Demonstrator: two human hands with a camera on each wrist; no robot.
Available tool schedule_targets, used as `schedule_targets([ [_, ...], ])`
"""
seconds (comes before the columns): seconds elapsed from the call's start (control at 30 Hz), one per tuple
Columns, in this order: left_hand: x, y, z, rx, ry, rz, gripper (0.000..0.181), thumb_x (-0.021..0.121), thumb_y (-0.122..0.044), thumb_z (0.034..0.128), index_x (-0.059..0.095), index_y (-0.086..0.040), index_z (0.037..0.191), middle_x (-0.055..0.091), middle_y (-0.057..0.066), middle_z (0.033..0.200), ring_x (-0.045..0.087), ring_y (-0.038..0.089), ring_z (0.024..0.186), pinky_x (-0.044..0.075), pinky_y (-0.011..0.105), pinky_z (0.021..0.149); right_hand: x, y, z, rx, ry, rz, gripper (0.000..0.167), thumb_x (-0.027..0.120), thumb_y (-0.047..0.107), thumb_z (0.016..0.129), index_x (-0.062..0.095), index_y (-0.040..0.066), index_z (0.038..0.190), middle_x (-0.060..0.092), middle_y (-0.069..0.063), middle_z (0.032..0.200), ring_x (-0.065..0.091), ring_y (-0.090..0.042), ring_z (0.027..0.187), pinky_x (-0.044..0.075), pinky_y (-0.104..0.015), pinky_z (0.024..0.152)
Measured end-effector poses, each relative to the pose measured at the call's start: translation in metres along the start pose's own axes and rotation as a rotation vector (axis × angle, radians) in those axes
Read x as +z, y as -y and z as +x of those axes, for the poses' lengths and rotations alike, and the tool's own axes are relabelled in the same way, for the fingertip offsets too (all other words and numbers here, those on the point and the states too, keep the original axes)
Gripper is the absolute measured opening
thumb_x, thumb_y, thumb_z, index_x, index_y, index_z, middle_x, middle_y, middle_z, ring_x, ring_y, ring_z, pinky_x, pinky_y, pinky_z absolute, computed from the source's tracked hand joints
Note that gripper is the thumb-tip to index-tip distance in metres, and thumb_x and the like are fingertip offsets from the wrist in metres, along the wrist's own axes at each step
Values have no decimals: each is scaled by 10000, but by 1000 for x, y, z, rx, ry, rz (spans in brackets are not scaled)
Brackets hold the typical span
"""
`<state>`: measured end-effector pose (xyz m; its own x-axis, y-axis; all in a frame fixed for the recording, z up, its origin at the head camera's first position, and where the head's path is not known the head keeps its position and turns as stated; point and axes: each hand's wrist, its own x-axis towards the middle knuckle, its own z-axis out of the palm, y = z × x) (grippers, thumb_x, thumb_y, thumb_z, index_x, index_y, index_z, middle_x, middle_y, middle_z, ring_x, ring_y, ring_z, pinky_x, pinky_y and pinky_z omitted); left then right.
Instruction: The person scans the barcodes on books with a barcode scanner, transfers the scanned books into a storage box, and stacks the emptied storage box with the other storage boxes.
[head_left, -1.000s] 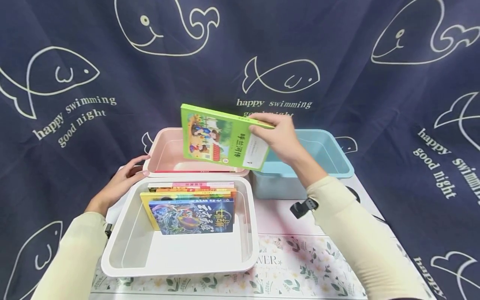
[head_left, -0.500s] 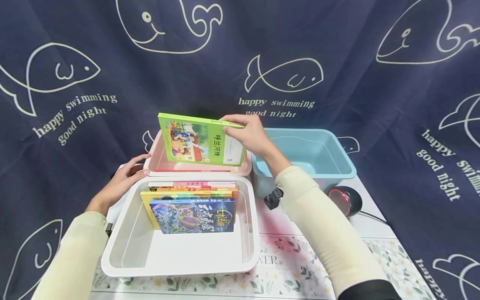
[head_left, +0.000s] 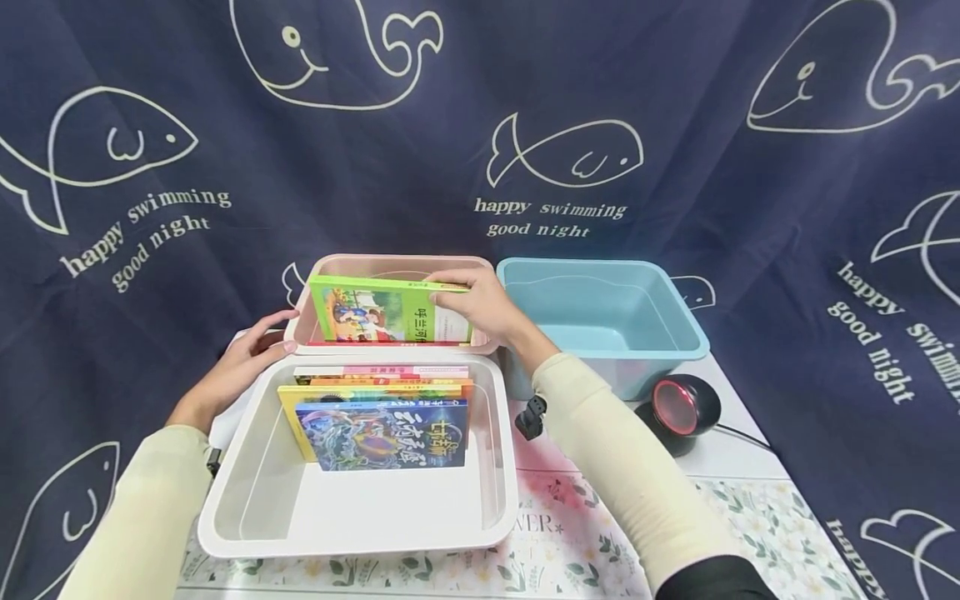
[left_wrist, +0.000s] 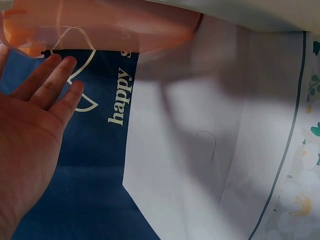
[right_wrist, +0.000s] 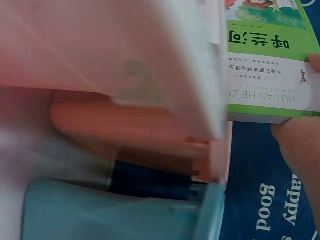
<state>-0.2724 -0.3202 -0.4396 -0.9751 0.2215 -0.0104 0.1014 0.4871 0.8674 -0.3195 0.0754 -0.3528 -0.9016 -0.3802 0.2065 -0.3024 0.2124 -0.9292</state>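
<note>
My right hand (head_left: pixel 480 302) pinches the top right corner of a green book (head_left: pixel 375 312), whose cover shows children and a garden. The book stands upright, its lower part down inside the pink bin (head_left: pixel 330 265). In front of it in that bin, the top edge of a red book (head_left: pixel 390 343) shows. My left hand (head_left: pixel 251 358) rests at the pink bin's left rim, fingers fairly straight; the left wrist view shows its open palm (left_wrist: pixel 30 130) beside the bin. In the right wrist view the green book (right_wrist: pixel 270 65) hangs beside the bin walls, with a thumb at its edge.
A white bin (head_left: pixel 360 517) stands in front, holding several upright books, a blue one (head_left: pixel 382 437) foremost. Right of the pink bin is a blue bin (head_left: pixel 600 308). A black round device (head_left: pixel 684 406) with a cable sits beside it. A dark whale-print curtain (head_left: pixel 420 167) hangs behind.
My right hand has carried the green book left and down, from above the gap between the bins into the pink bin. The left hand has stayed at the rim.
</note>
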Motion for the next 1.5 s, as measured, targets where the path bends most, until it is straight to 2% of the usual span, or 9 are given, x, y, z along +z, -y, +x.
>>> schedule_targets([
  [0.17,-2,0,-1,-4,7,-13,629,547,-400,1070,268,-319,1628,424,253,1586,528,-84,1149,530,164,856,7,-12,-4,41,67,-24,244,730,75,925,779,129,1158,786,-57,1137,728,-139,1042,520,-343,1038],
  [0.43,-3,1,-3,-6,11,-33,625,548,-396,1071,272,-316,1626,429,245,1584,560,-110,1103,546,180,846,16,-30,-8,58,149,-55,236,718,50,916,789,122,1129,781,-80,1122,696,-152,945,552,-264,875],
  [0.63,-4,0,-4,-8,6,-39,620,549,-395,1070,276,-330,1622,439,239,1577,572,-110,1090,547,177,838,18,-30,-5,79,193,-124,207,740,109,910,802,173,1097,791,-13,1071,688,-135,958,539,-269,890],
  [0.9,-1,-2,-4,19,7,-31,613,538,-375,1078,276,-301,1627,443,239,1576,559,-103,1121,546,188,845,18,-28,-3,121,242,-172,214,761,112,905,801,148,1112,788,-48,1098,681,-137,963,519,-274,916],
  [1.07,-1,-2,-3,6,15,-37,620,540,-389,1076,267,-315,1628,427,227,1592,562,-87,1124,553,199,843,19,-28,-3,172,259,-194,239,736,85,911,791,104,1143,783,-59,1132,674,-132,977,511,-249,898],
  [1.23,0,-2,-3,11,12,-37,620,540,-379,1077,268,-306,1629,429,238,1588,563,-99,1114,548,189,844,19,-26,-3,183,269,-183,220,710,55,932,785,58,1139,784,-87,1139,680,-130,1014,509,-220,869],
  [1.5,1,-3,-4,7,10,-34,625,537,-390,1076,264,-304,1631,429,243,1586,566,-95,1109,548,191,845,19,-22,-4,202,198,-123,184,719,58,936,793,79,1103,793,-67,1089,693,-143,1024,521,-244,898],
])
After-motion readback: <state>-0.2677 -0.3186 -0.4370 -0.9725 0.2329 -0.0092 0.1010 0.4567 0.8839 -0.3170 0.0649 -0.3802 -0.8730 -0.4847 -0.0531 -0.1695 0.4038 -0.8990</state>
